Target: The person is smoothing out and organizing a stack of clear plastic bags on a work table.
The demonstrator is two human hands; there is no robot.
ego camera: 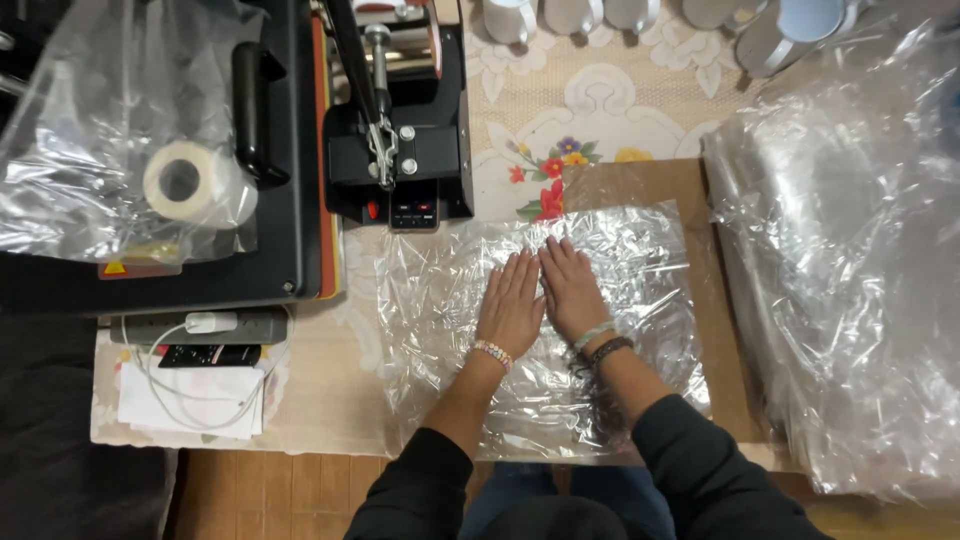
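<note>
Left hand (511, 303) and right hand (571, 285) lie flat, fingers spread, side by side on a crinkled clear plastic sheet (440, 300) spread over the surface (330, 400). Sheet extends beyond both hands on every side. Farther left, a clear bag (90, 130) holds a tape roll (180, 181).

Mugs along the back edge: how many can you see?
5 mugs, in a row at the top edge, and the largest at the right. All cropped; more may sit out of view.

Single head-worn view, straight down, close over the table (330, 400).
</note>
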